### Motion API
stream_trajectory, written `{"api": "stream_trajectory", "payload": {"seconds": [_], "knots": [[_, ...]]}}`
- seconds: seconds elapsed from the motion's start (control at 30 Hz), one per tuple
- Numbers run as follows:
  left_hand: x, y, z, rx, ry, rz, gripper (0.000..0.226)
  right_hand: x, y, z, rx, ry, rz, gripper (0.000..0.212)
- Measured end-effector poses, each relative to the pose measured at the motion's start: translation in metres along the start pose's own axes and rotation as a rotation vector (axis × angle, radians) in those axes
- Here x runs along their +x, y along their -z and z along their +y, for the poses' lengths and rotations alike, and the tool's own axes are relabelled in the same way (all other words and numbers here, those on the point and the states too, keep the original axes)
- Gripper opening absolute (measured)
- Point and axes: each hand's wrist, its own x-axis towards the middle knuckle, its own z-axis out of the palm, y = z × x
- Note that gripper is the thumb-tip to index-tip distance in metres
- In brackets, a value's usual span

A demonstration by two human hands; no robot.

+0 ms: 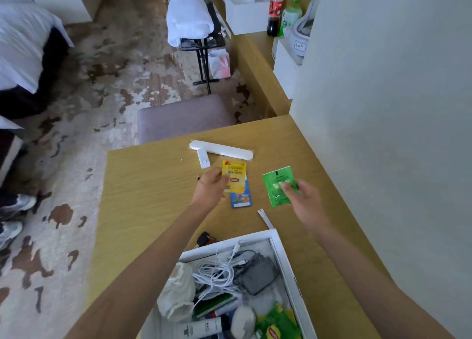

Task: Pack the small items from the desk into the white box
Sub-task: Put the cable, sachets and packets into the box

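Observation:
My left hand (210,186) pinches a yellow tea packet (235,174) by its lower left corner and lifts it over a blue packet (241,198) lying on the wooden desk (143,185). To the right, my right hand (304,198) grips a green sachet (277,184) by its right edge, just above the desk. The white box (290,267) sits open at the near edge, holding white cables, a grey adapter, a cloth pouch, tubes and green tea packets.
A long white bar (221,150) and a small white plug piece (203,160) lie at the desk's far side. A thin paper strip (265,218) and a dark small item (204,238) lie near the box. A wall bounds the desk's right side; a padded stool (184,116) stands beyond.

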Motion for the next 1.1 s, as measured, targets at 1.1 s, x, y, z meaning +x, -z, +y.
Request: {"api": "stream_trajectory", "payload": {"seconds": [1.1], "knots": [[-0.208, 0.009, -0.032, 0.467, -0.333, -0.340, 0.017, -0.160, 0.008, 0.012, -0.795, 0.305, -0.488, 0.009]]}}
